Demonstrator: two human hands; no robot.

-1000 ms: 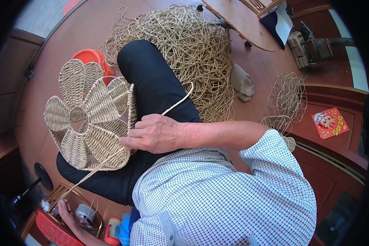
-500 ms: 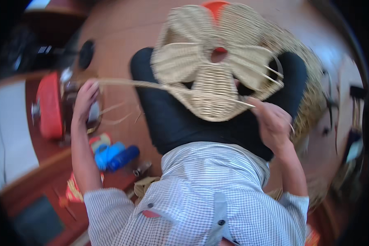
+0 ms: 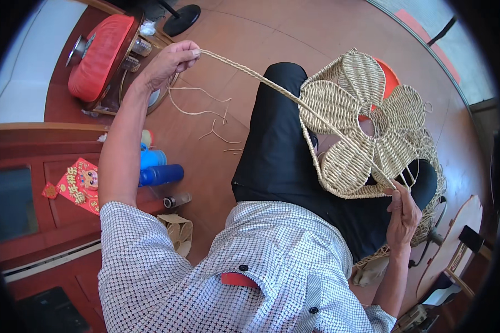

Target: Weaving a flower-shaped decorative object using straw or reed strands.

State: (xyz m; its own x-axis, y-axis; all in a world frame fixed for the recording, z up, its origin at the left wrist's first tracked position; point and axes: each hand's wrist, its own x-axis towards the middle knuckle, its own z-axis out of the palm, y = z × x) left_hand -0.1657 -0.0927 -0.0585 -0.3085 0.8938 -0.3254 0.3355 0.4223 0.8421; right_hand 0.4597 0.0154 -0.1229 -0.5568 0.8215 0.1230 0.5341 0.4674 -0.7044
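Observation:
A woven straw piece (image 3: 347, 166) shaped like a flower, with several petals round an open centre and a braided rim, rests across my lap. My left hand (image 3: 175, 62) is raised at the far left, fingers pinched on one end of a straw cord (image 3: 261, 79). That cord runs straight and taut over the woven piece to its near right edge. There my right hand (image 3: 404, 216) pinches the cord between thumb and fingers, close to the rim. Bare frame rods (image 3: 410, 176) show beside that hand. Loose strands (image 3: 197, 112) hang below my left hand.
A red round object (image 3: 391, 77) shows behind the petals. To the left are a red lantern-like object (image 3: 103, 58), a blue bottle (image 3: 162, 175) and a clear bottle (image 3: 178, 200). Straw scraps (image 3: 214, 131) lie on the floor. An oval wooden board (image 3: 449, 244) stands at the right.
The view has turned, and the woven piece now appears farther right and tilted. My left hand has moved up and away, and the cord between my hands is now straight across the piece.

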